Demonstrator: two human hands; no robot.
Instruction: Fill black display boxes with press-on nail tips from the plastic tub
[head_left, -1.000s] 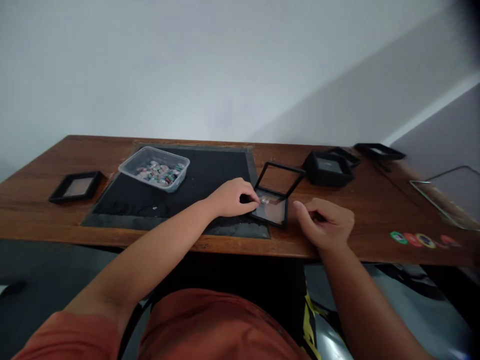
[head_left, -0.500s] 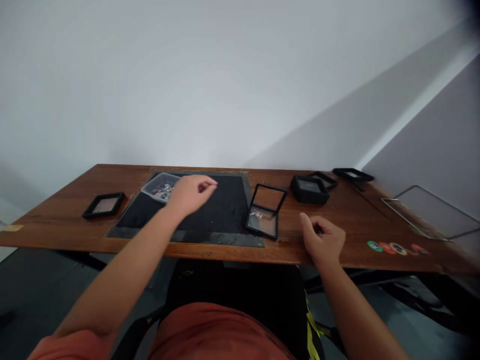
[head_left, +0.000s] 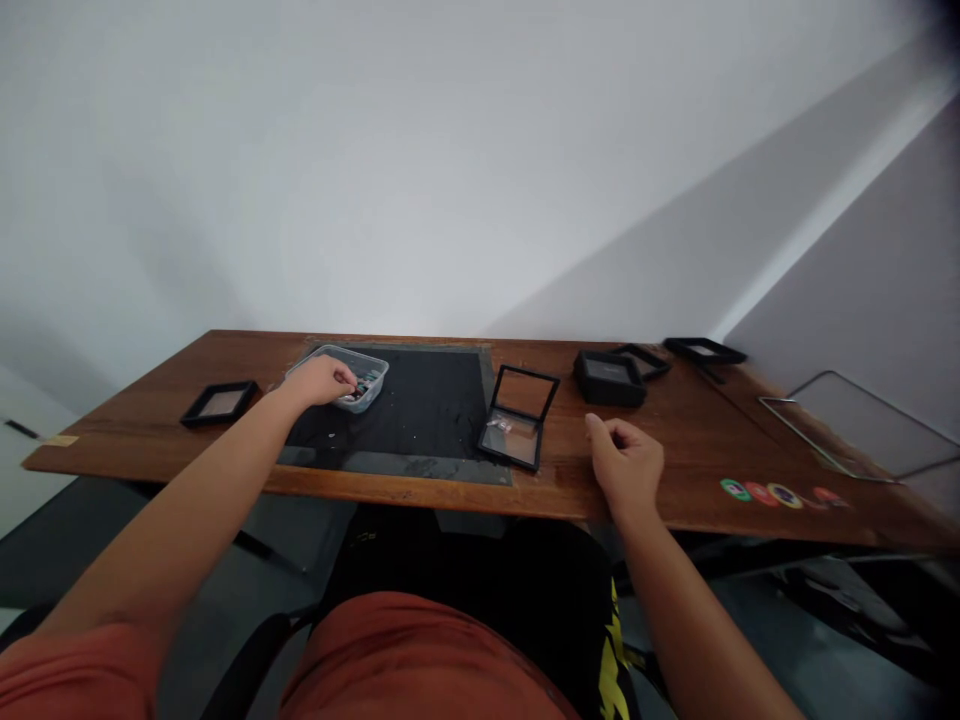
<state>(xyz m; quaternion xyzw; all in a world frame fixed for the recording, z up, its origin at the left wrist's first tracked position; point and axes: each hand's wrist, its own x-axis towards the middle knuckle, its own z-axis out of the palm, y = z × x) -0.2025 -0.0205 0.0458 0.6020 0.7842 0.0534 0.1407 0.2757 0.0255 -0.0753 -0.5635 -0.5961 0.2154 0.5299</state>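
Observation:
My left hand (head_left: 319,381) reaches into a clear plastic tub (head_left: 379,386) of small mixed pieces (head_left: 366,382). Its thumb and fingers are pinched together among them; whether a piece is caught between the tips is too small to make out. On the wooden table my right hand (head_left: 628,466) rests with fingers curled into a loose fist, and nothing shows in it. Left of that hand lies a black hinged frame (head_left: 517,417), its lid raised. A few small pale pieces (head_left: 500,424) sit in the left part of its base.
The tub stands on a black mat (head_left: 435,400). Another black frame (head_left: 220,403) lies at the left. Stacked black frames (head_left: 611,378) and a further black frame (head_left: 703,350) are at the back right. Round stickers (head_left: 784,496) and a wire stand (head_left: 832,430) are at the right.
My left hand has moved left and down, from above the mat's middle into the tub. My right hand stays curled on the table. The whole view has shifted slightly.

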